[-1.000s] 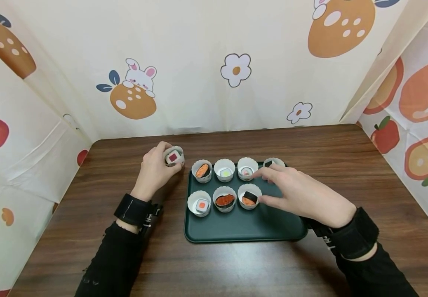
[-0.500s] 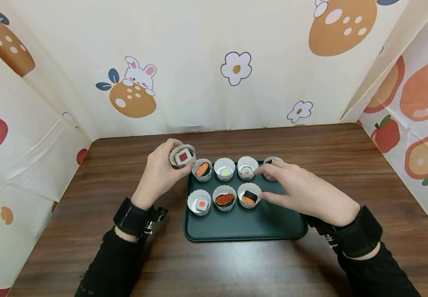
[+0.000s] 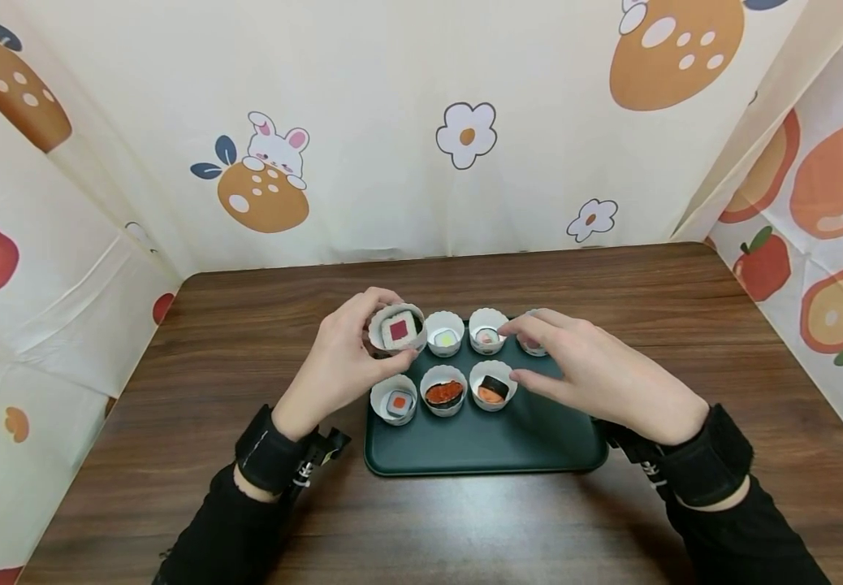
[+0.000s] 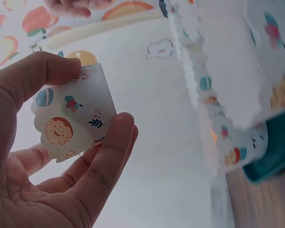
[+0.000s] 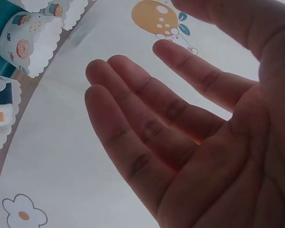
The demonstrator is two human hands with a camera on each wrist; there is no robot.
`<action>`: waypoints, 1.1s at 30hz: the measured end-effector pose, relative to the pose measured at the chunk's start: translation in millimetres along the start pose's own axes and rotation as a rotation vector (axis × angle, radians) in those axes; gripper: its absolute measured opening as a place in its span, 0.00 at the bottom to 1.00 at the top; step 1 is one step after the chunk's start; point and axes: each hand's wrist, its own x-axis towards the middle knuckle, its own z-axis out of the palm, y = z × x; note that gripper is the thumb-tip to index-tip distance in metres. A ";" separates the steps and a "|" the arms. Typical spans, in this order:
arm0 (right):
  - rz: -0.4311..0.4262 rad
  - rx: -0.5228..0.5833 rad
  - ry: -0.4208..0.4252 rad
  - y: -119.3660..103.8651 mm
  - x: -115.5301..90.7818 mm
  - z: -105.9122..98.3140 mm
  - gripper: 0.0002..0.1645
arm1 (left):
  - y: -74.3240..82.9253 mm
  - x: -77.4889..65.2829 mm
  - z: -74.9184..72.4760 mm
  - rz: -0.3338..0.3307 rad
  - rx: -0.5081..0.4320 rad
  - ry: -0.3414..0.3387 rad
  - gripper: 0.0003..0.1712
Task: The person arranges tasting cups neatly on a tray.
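Observation:
My left hand (image 3: 344, 353) pinches a white scalloped paper cup (image 4: 73, 111) between thumb and fingers, above the tray's left part. Inside that cup lies a white sushi roll with a dark red square centre (image 3: 399, 330). It hides the cup behind it. My right hand (image 3: 590, 366) hovers over the right side of the dark green tray (image 3: 480, 455), its fingers extended and holding nothing. Near its fingertips are a cup with a pinkish roll (image 3: 487, 331), a cup with orange-and-black sushi (image 3: 493, 386) and a partly covered cup (image 3: 533, 347).
Other cups stand on the tray: one with a green-centred roll (image 3: 445, 334), one with red-topped sushi (image 3: 443, 392), and one with an orange-centred roll (image 3: 394, 400). The tray lies on a brown wooden table (image 3: 246, 325), with a printed curtain (image 3: 363, 97) behind.
My left hand has carried the paper cup to the right, from beside the tray to over its back left corner. The right hand has barely moved.

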 end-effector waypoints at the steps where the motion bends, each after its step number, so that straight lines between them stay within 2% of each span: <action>1: -0.001 0.000 0.001 0.0 0.2 -0.1 0.29 | 1.8 -0.8 1.4 0.008 -0.002 -0.002 0.32; 8: -0.016 0.000 0.016 -0.9 1.8 0.8 0.31 | 13.4 -5.6 12.7 0.067 -0.016 -0.028 0.34; 17: -0.072 0.014 0.043 -5.6 3.1 6.3 0.26 | 27.1 -11.8 28.9 0.137 -0.039 -0.049 0.35; 25: -0.089 0.067 0.011 -8.7 4.7 10.1 0.25 | 33.8 -16.2 41.0 0.205 -0.073 -0.063 0.32; 28: -0.091 0.074 -0.003 -10.2 5.1 11.2 0.26 | 35.5 -17.2 44.4 0.208 -0.093 -0.081 0.33; 33: -0.119 0.089 -0.003 -11.6 5.9 12.4 0.27 | 37.4 -18.1 47.3 0.169 -0.121 -0.097 0.35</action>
